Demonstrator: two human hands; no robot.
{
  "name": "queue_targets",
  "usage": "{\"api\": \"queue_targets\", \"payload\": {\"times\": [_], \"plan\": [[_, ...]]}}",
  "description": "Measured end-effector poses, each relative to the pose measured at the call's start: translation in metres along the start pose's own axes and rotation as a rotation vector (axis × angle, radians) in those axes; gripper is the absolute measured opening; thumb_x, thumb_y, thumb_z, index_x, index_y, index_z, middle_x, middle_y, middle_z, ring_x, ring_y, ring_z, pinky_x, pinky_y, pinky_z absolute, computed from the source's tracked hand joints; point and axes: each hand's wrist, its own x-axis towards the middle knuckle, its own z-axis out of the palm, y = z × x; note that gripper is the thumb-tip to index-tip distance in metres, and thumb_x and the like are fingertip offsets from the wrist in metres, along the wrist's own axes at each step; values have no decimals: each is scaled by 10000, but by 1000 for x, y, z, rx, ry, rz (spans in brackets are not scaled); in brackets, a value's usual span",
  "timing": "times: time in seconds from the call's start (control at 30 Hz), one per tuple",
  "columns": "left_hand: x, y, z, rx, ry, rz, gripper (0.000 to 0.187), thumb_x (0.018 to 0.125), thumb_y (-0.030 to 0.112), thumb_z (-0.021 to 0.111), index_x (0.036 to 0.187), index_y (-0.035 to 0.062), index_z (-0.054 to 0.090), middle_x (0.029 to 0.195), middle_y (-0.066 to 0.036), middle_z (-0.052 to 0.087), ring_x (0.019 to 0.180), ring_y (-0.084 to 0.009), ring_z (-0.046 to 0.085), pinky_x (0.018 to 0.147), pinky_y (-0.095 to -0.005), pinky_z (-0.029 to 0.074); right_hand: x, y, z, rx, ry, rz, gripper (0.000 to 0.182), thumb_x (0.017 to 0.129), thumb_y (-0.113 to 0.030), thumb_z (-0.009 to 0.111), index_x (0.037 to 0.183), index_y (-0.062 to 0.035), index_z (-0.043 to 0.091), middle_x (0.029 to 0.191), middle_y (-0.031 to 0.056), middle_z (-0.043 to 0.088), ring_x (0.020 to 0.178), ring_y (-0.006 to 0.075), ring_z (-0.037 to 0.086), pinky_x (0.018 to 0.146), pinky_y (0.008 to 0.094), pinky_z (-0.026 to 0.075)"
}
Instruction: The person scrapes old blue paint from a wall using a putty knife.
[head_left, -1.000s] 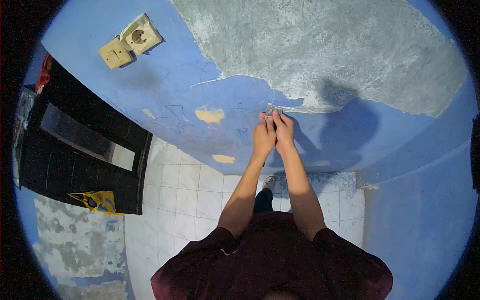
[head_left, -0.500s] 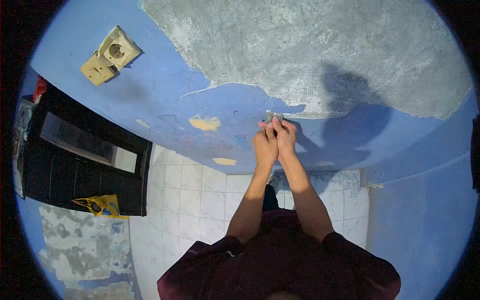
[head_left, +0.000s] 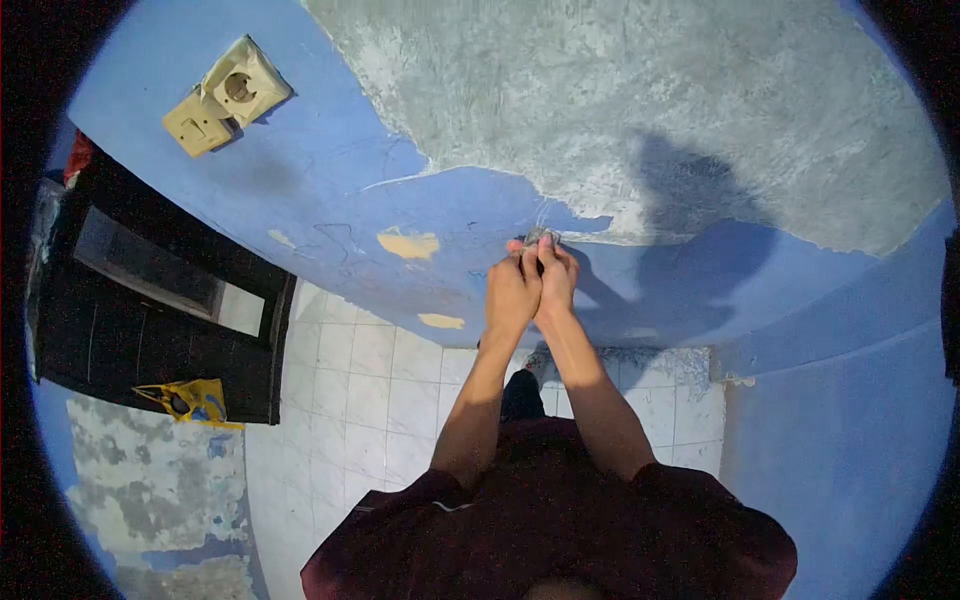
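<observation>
My left hand [head_left: 513, 295] and my right hand [head_left: 557, 282] are pressed together in front of the wall, both closed around a small scraper [head_left: 542, 236]. Only its flat grey metal end shows past the fingertips; the rest is hidden in my grip. The scraper's end meets the blue paint [head_left: 470, 205] just under the ragged paint edge. Bare grey plaster [head_left: 560, 90] spreads above that edge, and thin scratch lines run beside the blade.
A cream socket and switch [head_left: 245, 88] stick out of the wall at upper left. At left a dark door [head_left: 120, 330] has a yellow bag [head_left: 195, 400] by it. White floor tiles [head_left: 350, 380] lie below, with flakes at the wall's foot. Another blue wall [head_left: 830, 430] stands at right.
Both hands have shifted slightly left with the scraper, still together against the wall. My view has moved a little, and the scraper's end looks more tilted.
</observation>
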Motion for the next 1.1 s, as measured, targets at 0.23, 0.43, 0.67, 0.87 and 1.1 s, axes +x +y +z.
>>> {"api": "queue_targets", "payload": {"times": [0.23,0.43,0.67,0.87,1.1], "plan": [[-17,-37,59,-472,33,-97,449,994,309,475,737,-36,605,531,-90,559,409,-179,499,401,-308,343,-5,-44,-29,-749,-158,-249,282,924,-203,615,781,40,627,713,14,637,658,84,543,599,265,451],[-43,-7,86,-983,-95,-383,495,1006,438,417,678,72,473,504,-43,481,342,-118,392,327,-272,296,-21,-88,-120,-1199,-38,-331,401,899,-342,625,787,38,681,610,122,601,599,112,540,553,299,420],[-27,10,96,-1208,8,-373,532,996,491,396,706,47,434,491,-50,426,336,-123,355,316,-270,280,-44,-139,-164,-1212,115,-282,423,953,-379,560,897,6,725,818,78,715,743,152,663,675,288,524],[-24,30,102,-1338,69,-404,546,984,516,402,711,44,419,521,-68,417,362,-155,348,348,-306,292,-58,-145,-160,-1210,86,-263,459,944,-418,569,912,15,719,825,78,711,754,143,657,677,291,534],[-20,42,94,-1388,36,-432,540,984,532,380,742,50,422,542,-58,419,379,-153,343,364,-302,287,-59,-141,-158,-1189,38,-335,481,921,-450,576,859,2,724,700,76,672,608,141,585,579,321,456]]}}
